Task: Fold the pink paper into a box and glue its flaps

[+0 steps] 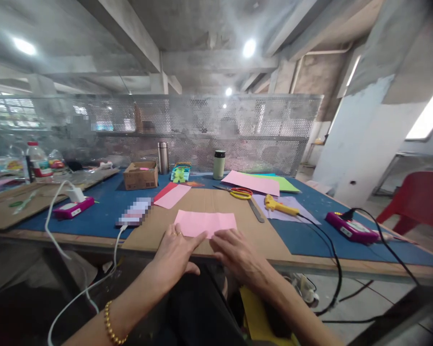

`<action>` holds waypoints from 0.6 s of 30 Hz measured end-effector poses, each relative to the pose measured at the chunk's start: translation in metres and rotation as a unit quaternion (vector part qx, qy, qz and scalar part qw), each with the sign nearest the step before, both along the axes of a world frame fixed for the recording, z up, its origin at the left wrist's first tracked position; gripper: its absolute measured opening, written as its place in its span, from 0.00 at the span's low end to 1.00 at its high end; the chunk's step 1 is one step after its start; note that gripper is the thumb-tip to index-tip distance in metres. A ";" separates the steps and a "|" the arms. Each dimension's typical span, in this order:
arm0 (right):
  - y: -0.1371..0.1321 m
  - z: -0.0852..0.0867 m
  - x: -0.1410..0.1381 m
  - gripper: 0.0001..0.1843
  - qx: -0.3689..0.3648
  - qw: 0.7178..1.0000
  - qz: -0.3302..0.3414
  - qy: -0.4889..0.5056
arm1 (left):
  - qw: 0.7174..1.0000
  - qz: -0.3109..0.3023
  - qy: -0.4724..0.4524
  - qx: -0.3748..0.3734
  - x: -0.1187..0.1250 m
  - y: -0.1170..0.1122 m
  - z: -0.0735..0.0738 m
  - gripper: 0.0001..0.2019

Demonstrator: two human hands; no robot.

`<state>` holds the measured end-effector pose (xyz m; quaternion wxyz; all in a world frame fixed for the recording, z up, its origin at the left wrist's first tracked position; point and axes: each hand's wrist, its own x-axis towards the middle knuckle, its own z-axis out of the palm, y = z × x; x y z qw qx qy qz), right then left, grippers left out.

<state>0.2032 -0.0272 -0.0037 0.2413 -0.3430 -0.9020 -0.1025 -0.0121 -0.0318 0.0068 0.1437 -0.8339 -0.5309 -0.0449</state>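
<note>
A pink sheet of paper [205, 221] with faint vertical creases lies flat on a piece of brown cardboard [270, 242] near the table's front edge. My left hand [176, 247] rests on its lower left part, index finger stretched along the near edge and thumb apart, off the paper. On the lower right corner lie the fingertips of my right hand [234, 250], slightly bent and side by side; its thumb is partly hidden. Neither hand visibly pinches the sheet. Just beyond are a second pink piece [173, 196] and yellow-and-red-handled scissors [241, 193].
A yellow glue gun [279, 206] lies right on lilac paper [305, 216], its cord hanging off the table. Purple power boxes [351, 227] stand on both sides. A phone [135, 211] with white cable lies left. Behind are a cardboard box [140, 177], a green bottle [219, 166] and a steel flask [163, 158].
</note>
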 end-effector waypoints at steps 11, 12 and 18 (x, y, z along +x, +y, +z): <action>-0.024 -0.007 0.041 0.10 -0.012 0.990 -0.137 -0.033 | 1.000 0.004 0.010 0.017 -0.003 0.002 -0.006 0.48; -0.024 -0.005 0.044 0.10 -0.007 0.989 -0.144 -0.030 | 1.000 0.005 0.009 0.024 -0.003 0.002 -0.008 0.49; -0.012 -0.001 0.029 0.15 0.049 0.991 -0.124 -0.017 | 0.999 0.005 0.004 0.046 -0.003 0.002 -0.013 0.48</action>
